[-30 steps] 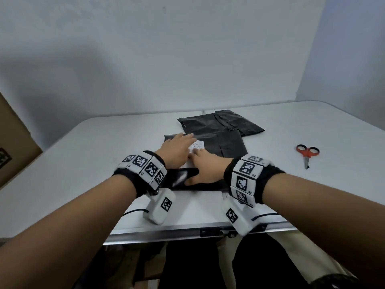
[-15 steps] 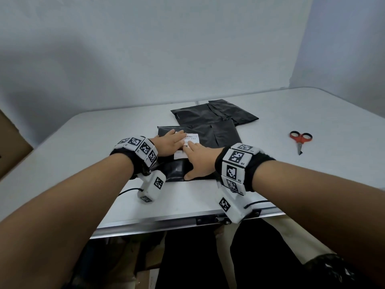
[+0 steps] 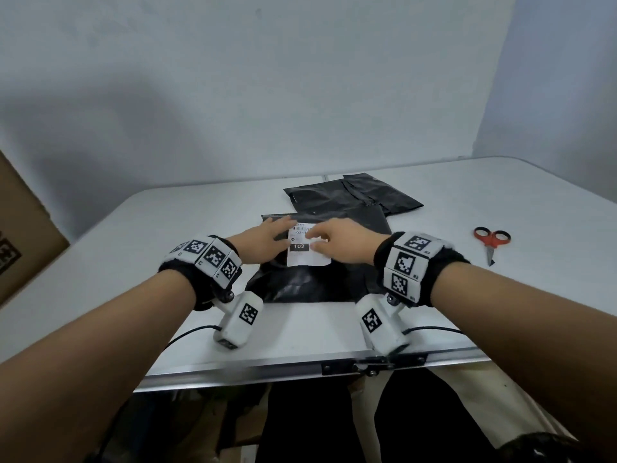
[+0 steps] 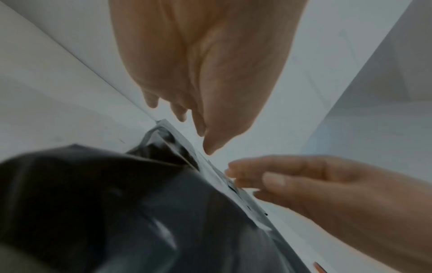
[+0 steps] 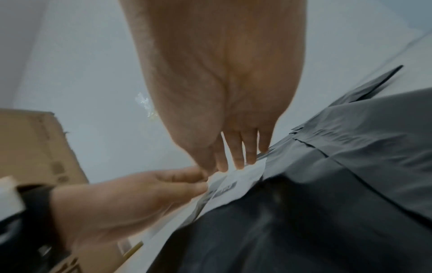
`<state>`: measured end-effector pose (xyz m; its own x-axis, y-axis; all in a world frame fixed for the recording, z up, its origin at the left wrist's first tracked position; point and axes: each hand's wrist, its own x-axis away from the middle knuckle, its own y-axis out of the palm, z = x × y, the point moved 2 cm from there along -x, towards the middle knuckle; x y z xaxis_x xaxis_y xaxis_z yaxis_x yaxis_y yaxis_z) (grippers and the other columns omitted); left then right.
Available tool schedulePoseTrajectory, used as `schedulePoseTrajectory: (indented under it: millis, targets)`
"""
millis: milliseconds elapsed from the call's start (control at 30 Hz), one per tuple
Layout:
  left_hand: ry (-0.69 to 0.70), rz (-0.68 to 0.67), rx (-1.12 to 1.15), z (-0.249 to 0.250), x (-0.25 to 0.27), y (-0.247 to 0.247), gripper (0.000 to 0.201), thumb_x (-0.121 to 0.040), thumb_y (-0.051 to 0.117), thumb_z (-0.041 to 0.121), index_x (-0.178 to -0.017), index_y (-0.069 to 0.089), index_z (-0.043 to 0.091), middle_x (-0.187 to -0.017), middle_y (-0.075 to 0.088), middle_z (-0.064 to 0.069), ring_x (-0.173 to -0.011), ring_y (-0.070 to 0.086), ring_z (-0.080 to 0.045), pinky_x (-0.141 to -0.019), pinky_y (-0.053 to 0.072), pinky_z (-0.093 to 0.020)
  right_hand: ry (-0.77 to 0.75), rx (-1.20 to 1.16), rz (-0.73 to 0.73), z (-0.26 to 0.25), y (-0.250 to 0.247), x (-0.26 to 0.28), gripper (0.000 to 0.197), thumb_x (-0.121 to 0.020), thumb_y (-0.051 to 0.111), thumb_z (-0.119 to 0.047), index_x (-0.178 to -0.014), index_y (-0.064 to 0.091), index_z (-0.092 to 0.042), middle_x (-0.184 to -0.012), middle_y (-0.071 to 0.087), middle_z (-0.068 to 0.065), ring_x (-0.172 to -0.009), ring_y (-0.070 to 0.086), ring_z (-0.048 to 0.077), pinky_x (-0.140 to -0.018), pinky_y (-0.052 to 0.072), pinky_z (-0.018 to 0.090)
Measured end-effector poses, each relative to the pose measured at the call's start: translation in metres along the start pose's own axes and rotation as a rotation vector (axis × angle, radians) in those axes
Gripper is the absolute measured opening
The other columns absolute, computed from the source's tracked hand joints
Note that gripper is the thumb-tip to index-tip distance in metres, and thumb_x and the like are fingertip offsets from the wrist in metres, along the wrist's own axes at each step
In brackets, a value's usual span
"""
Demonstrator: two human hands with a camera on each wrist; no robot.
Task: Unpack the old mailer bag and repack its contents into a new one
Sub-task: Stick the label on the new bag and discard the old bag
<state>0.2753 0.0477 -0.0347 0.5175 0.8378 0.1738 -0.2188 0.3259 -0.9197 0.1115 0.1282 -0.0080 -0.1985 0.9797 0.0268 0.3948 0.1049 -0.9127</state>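
Meanwhile, both hands are lying flat, fingers straight, on a white shipping label [image 3: 309, 247] atop the filled black mailer bag [image 3: 300, 282] near the table's [image 3: 133, 245] front edge: left hand [image 3: 263, 242], right hand [image 3: 344, 242]. Farther back, an emptied black mailer [image 3: 350, 197] is lying flat; orange scissors [image 3: 491, 240] are sitting well right.

Label [image 3: 309, 245] print too small to read beyond "102", its sides under both hands, box [image 3: 23, 235] cut by the left edge, bag [image 4: 93, 212] a dark blur in the left wrist view, right fingertips [image 5: 240, 162] smeared.
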Motion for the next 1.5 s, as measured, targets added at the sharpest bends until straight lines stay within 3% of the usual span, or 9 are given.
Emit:
schedulePoseTrajectory:
  millis: [167,333,733,867,1067,1167,1267,1367,1500]
  targets:
    - [0.018,-0.108,-0.064,0.008,0.016,0.017,0.065,-0.096,0.045,0.042,-0.152,0.015,0.03,-0.161,0.006,0.012,-0.149,-0.005,-0.02,-0.122,0.003,-0.039,0.227,-0.82,0.112,0.014,0.003,-0.016,0.02,-0.091,0.049,0.003,-0.093,0.067,-0.004,-0.088,0.067,0.011,-0.081,0.064,0.017,-0.079,0.055,0.024]
    - [0.052,-0.173,-0.041,0.002,0.021,0.02,0.087,-0.088,0.057,0.047,-0.152,0.0,0.033,-0.16,-0.008,0.013,-0.148,-0.015,-0.015,-0.121,0.0,-0.04,0.311,-1.294,-0.047,0.011,0.027,-0.012,0.036,-0.095,0.031,0.013,-0.119,0.057,0.009,-0.091,0.064,0.012,-0.082,0.063,0.014,-0.071,0.056,0.015]
    - [0.043,-0.176,-0.047,0.002,0.026,0.022,0.094,-0.085,0.064,0.043,-0.152,-0.001,0.033,-0.16,-0.01,0.015,-0.147,-0.016,-0.011,-0.121,0.001,-0.037,0.318,-1.107,-0.206,0.019,0.036,0.014,0.035,-0.093,0.032,0.009,-0.097,0.063,-0.005,-0.108,0.066,0.012,-0.101,0.064,0.022,-0.095,0.048,0.026]
    - [0.032,-0.166,-0.013,0.002,0.027,0.022,0.095,-0.083,0.067,0.041,-0.152,0.001,0.035,-0.16,-0.006,0.015,-0.147,-0.015,-0.011,-0.122,0.001,-0.039,0.348,-1.089,-0.194,0.022,0.037,0.02,0.033,-0.094,0.034,0.008,-0.112,0.061,0.0,-0.111,0.065,0.013,-0.103,0.064,0.021,-0.094,0.049,0.026]
    - [0.012,-0.05,0.18,0.01,0.032,0.009,0.086,-0.083,0.071,0.026,-0.151,0.019,0.027,-0.16,0.003,0.012,-0.148,0.009,-0.013,-0.115,0.013,-0.022,0.349,-0.85,-0.296,0.016,0.027,0.016,0.024,-0.099,0.038,-0.004,-0.115,0.056,-0.005,-0.088,0.068,0.007,-0.065,0.068,0.006,-0.072,0.054,0.018]
    - [-0.123,0.192,0.422,-0.006,0.038,-0.005,0.072,-0.082,0.072,0.021,-0.143,0.035,0.026,-0.148,0.037,-0.003,-0.132,0.042,-0.019,-0.104,0.031,-0.02,0.322,-0.827,-0.276,0.009,0.014,0.012,0.021,-0.099,0.038,-0.007,-0.107,0.057,-0.01,-0.086,0.068,0.005,-0.064,0.065,0.008,-0.065,0.052,0.018]
    - [-0.332,0.135,0.518,-0.025,0.044,-0.001,0.056,-0.079,0.074,0.03,-0.126,0.043,0.032,-0.101,0.065,-0.012,-0.086,0.06,-0.022,-0.096,0.051,-0.039,0.29,-0.924,-0.136,0.005,0.008,0.004,0.021,-0.096,0.041,-0.004,-0.101,0.061,-0.009,-0.086,0.068,0.006,-0.069,0.062,0.011,-0.071,0.051,0.021]
    - [-0.375,0.025,0.596,-0.025,0.054,0.004,0.044,-0.079,0.074,0.025,-0.114,0.049,0.033,-0.08,0.06,-0.005,-0.073,0.055,-0.018,-0.076,0.052,-0.032,0.262,-0.981,-0.067,-0.006,0.013,-0.005,0.02,-0.094,0.045,-0.004,-0.097,0.064,-0.009,-0.092,0.068,0.007,-0.074,0.061,0.012,-0.072,0.05,0.021]
    - [-0.38,0.053,0.618,-0.028,0.06,0.01,0.046,-0.076,0.074,0.009,-0.112,0.051,0.028,-0.085,0.056,-0.011,-0.074,0.053,-0.023,-0.086,0.053,-0.039,0.235,-1.11,-0.071,-0.021,0.028,-0.015,0.022,-0.095,0.042,0.002,-0.09,0.062,-0.005,-0.086,0.065,0.01,-0.071,0.06,0.014,-0.073,0.052,0.02]
